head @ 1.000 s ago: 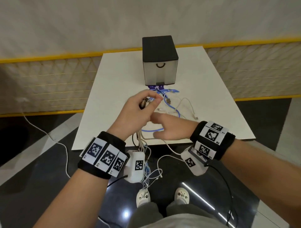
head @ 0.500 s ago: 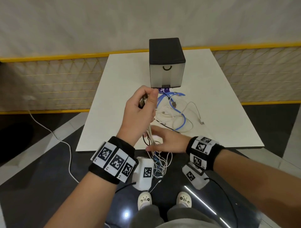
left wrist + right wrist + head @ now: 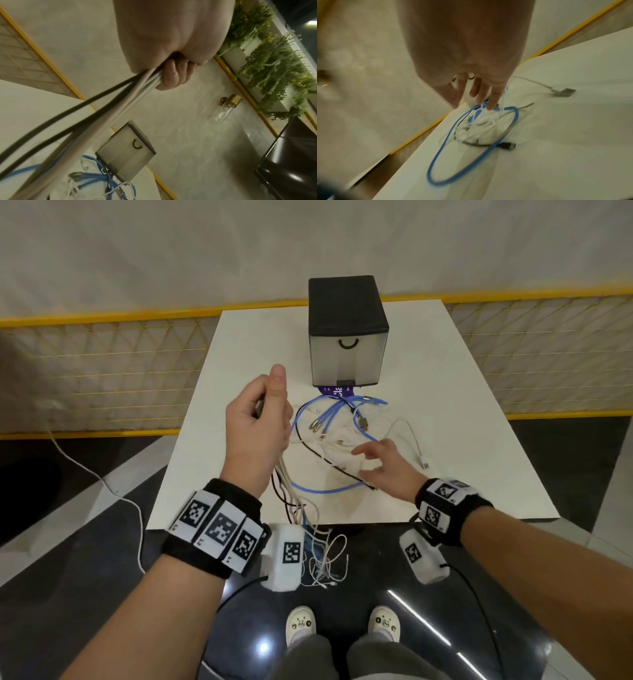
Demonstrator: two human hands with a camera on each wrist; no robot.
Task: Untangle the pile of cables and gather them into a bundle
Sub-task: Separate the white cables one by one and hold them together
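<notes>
My left hand (image 3: 261, 419) is raised over the table's left side and grips a bunch of white and black cables (image 3: 286, 484) (image 3: 123, 97); their loose ends hang past the front edge to a tangle (image 3: 323, 559) by my knees. A pile of cables (image 3: 342, 436) lies on the white table (image 3: 479, 422): a blue looped cable (image 3: 325, 490) (image 3: 471, 155), white cables and a thin black one (image 3: 329, 462). My right hand (image 3: 380, 463) (image 3: 481, 97) hovers over the pile's near right part with fingers spread and holds nothing.
A dark box with a translucent drawer front (image 3: 347, 337) (image 3: 126, 152) stands at the table's far middle, a purple label (image 3: 337, 391) under its front edge. A loose white cable (image 3: 96, 474) runs over the floor at left. A yellow-railed mesh fence (image 3: 102, 361) backs the table.
My left hand has lifted higher and to the left with its cables. My right hand has moved from the table's front edge forward over the pile, fingers spreading.
</notes>
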